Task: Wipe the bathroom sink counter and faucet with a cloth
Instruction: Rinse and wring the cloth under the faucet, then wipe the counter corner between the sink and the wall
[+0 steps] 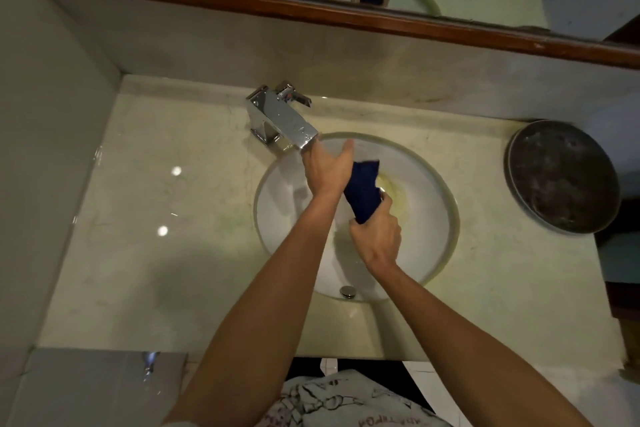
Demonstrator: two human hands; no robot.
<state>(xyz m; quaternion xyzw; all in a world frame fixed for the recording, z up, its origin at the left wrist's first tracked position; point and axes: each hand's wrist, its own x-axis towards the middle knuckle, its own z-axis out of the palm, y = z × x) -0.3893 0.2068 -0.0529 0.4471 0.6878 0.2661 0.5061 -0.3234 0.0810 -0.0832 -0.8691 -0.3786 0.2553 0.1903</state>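
A dark blue cloth [362, 189], rolled into a thick twist, is held over the round white sink basin [284, 204]. My left hand [327, 168] grips its upper end, just below the spout of the square chrome faucet [280, 118]. My right hand [377, 234] is closed around its lower end, nearer to me. Both hands hang above the basin, apart from the beige marble counter [166, 218]. The faucet handle [294, 95] sits behind the spout. No water stream is visible.
A round dark metal pan [562, 177] rests on the counter at the right edge. A mirror with a brown wooden frame [311, 9] runs along the back wall. A wall closes off the left side. The overflow cap [347, 291] sits at the basin's near rim.
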